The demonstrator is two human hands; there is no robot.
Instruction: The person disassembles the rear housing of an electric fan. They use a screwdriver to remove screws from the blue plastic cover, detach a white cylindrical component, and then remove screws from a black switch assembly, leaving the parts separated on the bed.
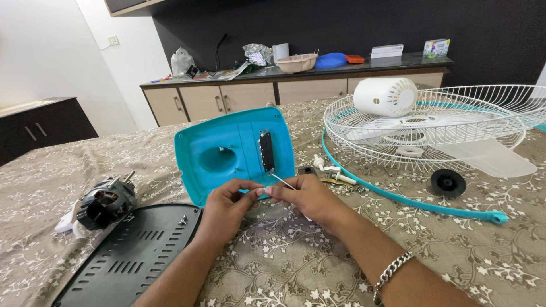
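A turquoise fan base shell [227,150] lies upturned on the patterned bedspread, with a black switch block [266,150] set in it. My left hand [227,204] and my right hand [304,198] meet just in front of the shell. Both pinch a thin white wire [281,180] that runs up to the switch block. A metal chain bracelet sits on my right wrist.
A black vented base plate [128,256] lies at the lower left, a fan motor [105,203] beside it. At the right are white wire fan guards [432,122], a white motor cover [385,96], translucent blades, a black knob [447,182], a turquoise rim strip [409,202] and small white parts [333,170]. A cluttered cabinet [284,85] stands behind.
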